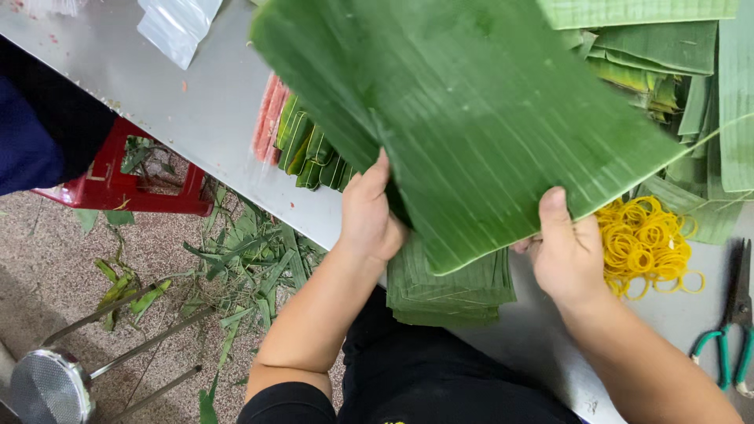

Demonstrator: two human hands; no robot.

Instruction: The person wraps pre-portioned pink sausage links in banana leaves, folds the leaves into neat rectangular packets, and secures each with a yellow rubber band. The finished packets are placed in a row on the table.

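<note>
Both hands grip 1 large, broad green banana leaf sheet (pixel 471 118), raised above the grey metal table (pixel 212 102). The left hand (pixel 367 216) clasps its lower left edge, fingers hidden behind the leaf. The right hand (pixel 567 253) pinches the lower right edge, thumb on top, fingers concealed beneath. The leaf's upper part is cut off by the frame. Below it lies a stack of trimmed green leaf pieces (pixel 452 290), partly covered. A heap of yellow rubber bands (pixel 648 243) sits just beside the right hand. Green-handled scissors (pixel 734 330) are cropped at the right edge.
</note>
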